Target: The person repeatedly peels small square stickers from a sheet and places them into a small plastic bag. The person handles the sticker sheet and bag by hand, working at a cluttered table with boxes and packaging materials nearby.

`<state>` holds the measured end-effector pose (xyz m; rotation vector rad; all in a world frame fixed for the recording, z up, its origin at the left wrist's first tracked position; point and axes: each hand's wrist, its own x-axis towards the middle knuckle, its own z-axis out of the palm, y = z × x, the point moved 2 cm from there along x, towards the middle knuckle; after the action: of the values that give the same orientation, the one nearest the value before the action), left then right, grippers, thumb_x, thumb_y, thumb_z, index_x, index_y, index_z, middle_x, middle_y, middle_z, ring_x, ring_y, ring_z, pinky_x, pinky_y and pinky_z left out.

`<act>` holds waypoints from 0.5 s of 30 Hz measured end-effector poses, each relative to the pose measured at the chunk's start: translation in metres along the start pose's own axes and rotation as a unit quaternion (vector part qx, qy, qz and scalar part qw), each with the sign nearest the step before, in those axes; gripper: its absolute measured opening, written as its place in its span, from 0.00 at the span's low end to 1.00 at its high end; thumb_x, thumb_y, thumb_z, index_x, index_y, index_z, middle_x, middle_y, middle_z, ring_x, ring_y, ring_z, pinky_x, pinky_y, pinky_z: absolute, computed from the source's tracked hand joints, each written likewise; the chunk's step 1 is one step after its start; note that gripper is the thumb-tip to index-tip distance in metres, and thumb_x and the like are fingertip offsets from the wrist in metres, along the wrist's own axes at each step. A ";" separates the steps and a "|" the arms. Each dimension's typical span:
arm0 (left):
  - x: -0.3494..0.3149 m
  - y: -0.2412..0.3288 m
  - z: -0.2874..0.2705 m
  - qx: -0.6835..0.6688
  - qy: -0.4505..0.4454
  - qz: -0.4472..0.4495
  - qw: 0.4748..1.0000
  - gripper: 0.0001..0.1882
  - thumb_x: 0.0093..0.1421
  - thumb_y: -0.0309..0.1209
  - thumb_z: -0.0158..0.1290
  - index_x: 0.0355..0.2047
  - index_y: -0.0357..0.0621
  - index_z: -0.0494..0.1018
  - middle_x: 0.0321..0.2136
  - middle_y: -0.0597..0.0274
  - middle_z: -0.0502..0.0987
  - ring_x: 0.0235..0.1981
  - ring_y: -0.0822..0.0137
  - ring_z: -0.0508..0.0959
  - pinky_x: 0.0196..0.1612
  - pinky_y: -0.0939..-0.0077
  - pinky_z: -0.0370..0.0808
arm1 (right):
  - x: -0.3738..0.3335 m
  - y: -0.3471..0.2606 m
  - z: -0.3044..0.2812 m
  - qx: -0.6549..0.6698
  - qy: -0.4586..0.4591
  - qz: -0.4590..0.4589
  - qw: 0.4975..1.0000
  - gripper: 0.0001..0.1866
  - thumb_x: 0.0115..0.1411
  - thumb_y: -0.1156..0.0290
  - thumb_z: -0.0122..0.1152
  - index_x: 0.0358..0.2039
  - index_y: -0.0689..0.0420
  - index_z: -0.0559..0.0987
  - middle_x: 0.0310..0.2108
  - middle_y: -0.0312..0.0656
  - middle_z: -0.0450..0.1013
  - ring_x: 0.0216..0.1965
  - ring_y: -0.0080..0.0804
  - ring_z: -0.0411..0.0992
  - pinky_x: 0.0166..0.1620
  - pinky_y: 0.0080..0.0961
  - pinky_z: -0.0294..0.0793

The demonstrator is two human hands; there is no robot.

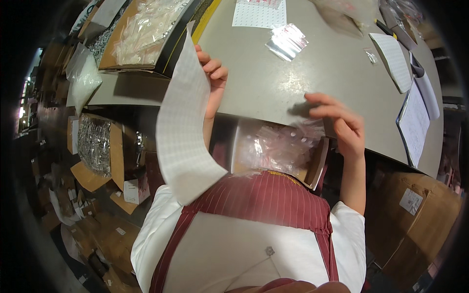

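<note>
My left hand (213, 78) is closed on the edge of a long white sheet (183, 110). Faint rows run across this sheet, and it curves down to the apron at my front. My right hand (344, 124) is raised at the table's near edge, fingers stretched out and slightly blurred, with nothing visible in them. Just left of that hand, against my apron, an open cardboard box (320, 163) contains many small clear plastic bags (276, 146). Farther back on the grey table (244, 83) lies a small stack of shiny clear bags (287, 42).
A big carton (110, 56) of clear bags stands at the table's back left, beside a bag of white granules (84, 73). Another printed sheet (259, 13) lies at the back. Papers (394, 61) and a clipboard (415, 117) lie right. A closed carton (415, 219) stands below.
</note>
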<state>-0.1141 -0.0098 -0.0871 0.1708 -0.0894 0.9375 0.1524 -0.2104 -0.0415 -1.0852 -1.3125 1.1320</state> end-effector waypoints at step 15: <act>-0.005 -0.003 -0.015 0.279 -0.004 0.037 0.960 0.14 0.67 0.28 0.57 0.51 0.34 0.80 0.42 0.61 0.82 0.42 0.67 0.80 0.46 0.71 0.77 | 0.019 -0.007 0.017 0.067 -0.109 0.102 0.987 0.27 0.70 0.52 0.60 0.37 0.69 0.86 0.39 0.54 0.84 0.46 0.47 0.83 0.56 0.45 0.79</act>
<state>-0.1148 -0.0129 -0.1025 0.6986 0.1659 1.0192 0.1342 -0.1934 -0.0323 -1.0362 -1.2923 1.5052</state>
